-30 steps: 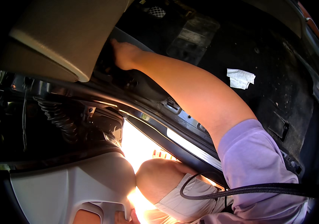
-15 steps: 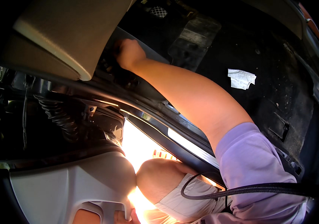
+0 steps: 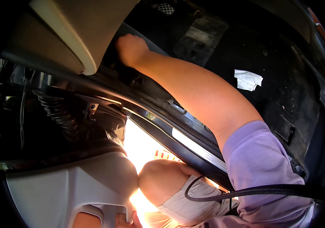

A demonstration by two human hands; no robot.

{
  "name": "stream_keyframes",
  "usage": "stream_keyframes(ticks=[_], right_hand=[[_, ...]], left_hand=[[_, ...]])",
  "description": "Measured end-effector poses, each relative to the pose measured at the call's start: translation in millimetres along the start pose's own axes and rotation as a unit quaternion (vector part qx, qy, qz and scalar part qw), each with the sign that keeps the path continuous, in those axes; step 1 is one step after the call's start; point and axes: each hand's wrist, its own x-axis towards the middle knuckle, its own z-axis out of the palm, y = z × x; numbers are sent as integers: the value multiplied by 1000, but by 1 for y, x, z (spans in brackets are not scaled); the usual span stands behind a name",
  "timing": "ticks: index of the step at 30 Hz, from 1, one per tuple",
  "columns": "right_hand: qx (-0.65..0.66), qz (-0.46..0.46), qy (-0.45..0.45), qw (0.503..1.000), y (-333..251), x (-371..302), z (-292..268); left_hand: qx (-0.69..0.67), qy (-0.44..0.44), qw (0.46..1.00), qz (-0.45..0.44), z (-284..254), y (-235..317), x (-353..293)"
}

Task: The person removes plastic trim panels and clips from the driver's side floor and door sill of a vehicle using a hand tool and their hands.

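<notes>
My right hand (image 3: 132, 48) reaches into the dark footwell, beside the lower edge of the tan dashboard trim (image 3: 84, 34). It is curled like a fist, its fingertips lost in shadow, so whatever it grips cannot be made out. Near the bottom edge, my left hand (image 3: 127, 221) has its fingers wrapped around the pull handle (image 3: 105, 209) of the grey door panel (image 3: 44, 193). Part of my left arm shows through the opening in that handle.
A crumpled white paper (image 3: 248, 79) lies on the black car floor (image 3: 268, 102). A ribbed black rubber boot (image 3: 58, 114) sits in the door gap. The door sill (image 3: 162, 125) runs under my right arm. A black cord (image 3: 246, 192) crosses my purple sleeve (image 3: 261, 155).
The view has shifted slightly. My right hand has moved a little farther in and turned, with more of its back in the light. My left hand stays on the handle.
</notes>
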Motion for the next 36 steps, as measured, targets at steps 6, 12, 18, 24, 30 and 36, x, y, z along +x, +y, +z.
stream_keyframes(ticks=[6,12,18,24,30,36], right_hand=[[174,91,56,979,17,19,10],[90,12,-38,995,57,16,-16],[151,-19,52,987,41,8,-19],[289,23,10,957,32,16,-8],[247,29,40,968,24,19,1],[230,28,48,972,20,13,-2]], left_hand=[[-407,2,897,-175,21,-29,-16],[-30,-42,999,-1,11,-14,-5],[40,-14,999,10,-2,1,3],[33,-8,999,0,-1,0,1],[21,5,1000,-1,2,-3,0],[32,14,999,15,2,-3,1]])
